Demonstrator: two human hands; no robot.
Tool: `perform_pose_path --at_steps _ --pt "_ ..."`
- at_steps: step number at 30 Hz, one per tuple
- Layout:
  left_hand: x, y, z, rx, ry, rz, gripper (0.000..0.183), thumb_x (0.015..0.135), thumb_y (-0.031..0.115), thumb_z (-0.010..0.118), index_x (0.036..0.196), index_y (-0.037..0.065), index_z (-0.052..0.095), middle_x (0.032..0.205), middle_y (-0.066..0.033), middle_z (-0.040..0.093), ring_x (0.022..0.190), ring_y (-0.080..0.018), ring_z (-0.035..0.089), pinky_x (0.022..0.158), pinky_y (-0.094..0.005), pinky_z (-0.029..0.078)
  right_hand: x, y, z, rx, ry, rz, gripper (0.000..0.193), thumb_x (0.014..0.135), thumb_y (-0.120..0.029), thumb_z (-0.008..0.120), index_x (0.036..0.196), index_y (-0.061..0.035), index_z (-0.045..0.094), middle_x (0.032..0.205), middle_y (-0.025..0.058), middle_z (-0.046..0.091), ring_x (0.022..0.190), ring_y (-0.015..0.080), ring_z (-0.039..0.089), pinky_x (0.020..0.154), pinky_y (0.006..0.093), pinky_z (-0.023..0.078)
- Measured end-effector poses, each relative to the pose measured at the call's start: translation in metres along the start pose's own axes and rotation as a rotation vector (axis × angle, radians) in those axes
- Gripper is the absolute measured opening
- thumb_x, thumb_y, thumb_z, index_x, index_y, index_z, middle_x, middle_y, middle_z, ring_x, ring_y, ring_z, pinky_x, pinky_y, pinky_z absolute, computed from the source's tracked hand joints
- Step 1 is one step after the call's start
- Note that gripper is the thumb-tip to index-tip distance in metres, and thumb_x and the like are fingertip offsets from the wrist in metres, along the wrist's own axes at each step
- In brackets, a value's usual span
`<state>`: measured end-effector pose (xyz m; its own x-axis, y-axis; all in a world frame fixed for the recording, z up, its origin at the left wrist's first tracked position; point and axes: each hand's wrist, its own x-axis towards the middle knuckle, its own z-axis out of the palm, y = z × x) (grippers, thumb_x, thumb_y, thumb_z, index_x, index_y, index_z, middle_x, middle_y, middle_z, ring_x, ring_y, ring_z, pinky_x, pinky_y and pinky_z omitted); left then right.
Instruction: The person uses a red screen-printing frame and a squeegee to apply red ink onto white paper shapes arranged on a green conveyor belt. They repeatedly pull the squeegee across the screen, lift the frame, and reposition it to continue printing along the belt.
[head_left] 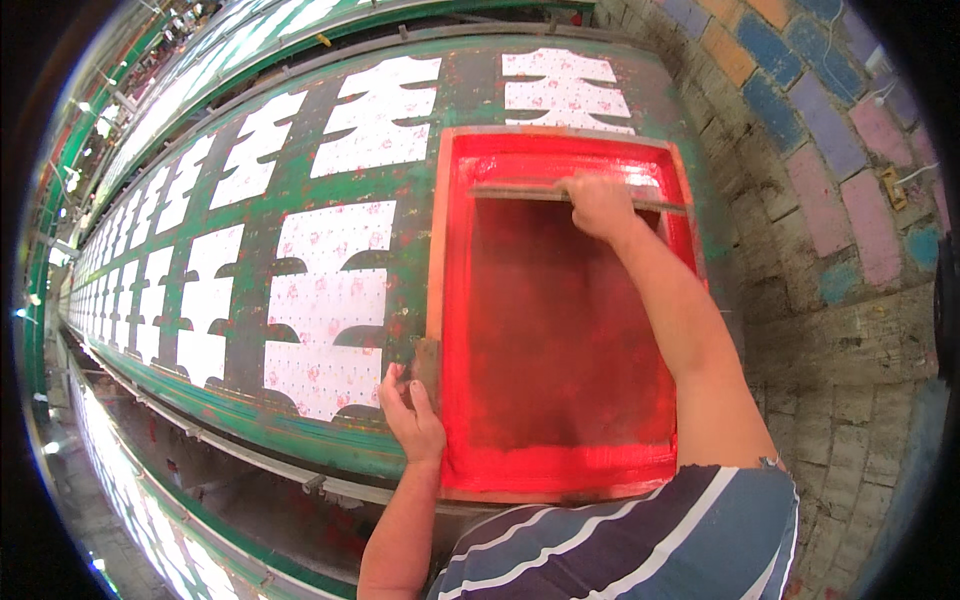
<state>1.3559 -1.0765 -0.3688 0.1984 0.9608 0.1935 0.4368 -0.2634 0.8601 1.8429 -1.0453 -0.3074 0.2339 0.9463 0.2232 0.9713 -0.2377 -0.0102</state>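
A screen-printing frame (434, 240) with red-coated inner edges lies on the long green table. Its mesh (570, 330) looks dark red, with bright red ink (550, 470) along the near end. My right hand (603, 207) is closed on a squeegee (520, 194) that spans the frame near its far end. My left hand (412, 415) is by the frame's left side, fingers apart, next to a small worn block (427, 362) on the rail. Whether the fingers touch the block is hard to tell. Left of the frame lies a cut white fabric piece (330, 290) with small pink flowers.
More white printed pieces (380, 115) lie in two rows along the green table (250, 410). Another piece (565, 90) is just beyond the frame. A wall of coloured bricks (825, 200) and a paved floor (820, 480) are on the right. Neighbouring tables run parallel on the left.
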Motion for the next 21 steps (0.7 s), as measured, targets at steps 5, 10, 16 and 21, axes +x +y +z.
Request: perform_pose_path --at_steps 5,10,16,21 --pt "-0.002 0.004 0.002 -0.016 0.045 -0.061 0.06 0.113 0.021 0.061 0.163 -0.008 0.045 0.154 -0.0212 0.051 0.117 -0.0271 0.062 0.103 -0.0414 0.054 0.0 -0.007 0.013 -0.034 0.094 0.033 0.04 0.088 -0.007 0.073 0.125 -0.0187 0.081 0.112 0.0127 0.079 0.107 0.0341 0.078 0.093 0.0498 0.062" --pt "-0.003 0.005 0.001 0.015 0.046 -0.062 0.073 0.113 0.019 0.061 0.172 -0.008 0.03 0.167 -0.0247 0.041 0.117 -0.027 0.061 0.105 -0.0416 0.053 -0.04 -0.023 0.0 0.052 0.059 0.013 0.044 0.085 -0.003 0.073 0.126 -0.0165 0.081 0.111 0.012 0.079 0.106 0.0354 0.078 0.092 0.0536 0.062" --pt "-0.005 0.009 0.005 -0.058 0.09 -0.097 0.083 0.112 0.017 0.063 0.177 -0.006 0.018 0.174 -0.0263 0.034 0.118 -0.0268 0.06 0.107 -0.0421 0.052 0.015 0.011 -0.028 0.073 -0.097 0.052 0.047 0.088 -0.002 0.067 0.13 -0.0166 0.083 0.114 0.015 0.082 0.109 0.0375 0.079 0.093 0.0547 0.063" --pt "-0.004 0.005 0.005 0.025 0.083 -0.018 0.081 0.116 0.022 0.061 0.177 -0.006 0.017 0.174 -0.0259 0.036 0.109 -0.02 0.06 0.1 -0.0366 0.052 0.05 0.024 -0.016 0.03 -0.136 0.099 0.047 0.09 -0.003 0.064 0.13 -0.0188 0.083 0.115 0.0161 0.082 0.109 0.0386 0.079 0.093 0.0556 0.063"
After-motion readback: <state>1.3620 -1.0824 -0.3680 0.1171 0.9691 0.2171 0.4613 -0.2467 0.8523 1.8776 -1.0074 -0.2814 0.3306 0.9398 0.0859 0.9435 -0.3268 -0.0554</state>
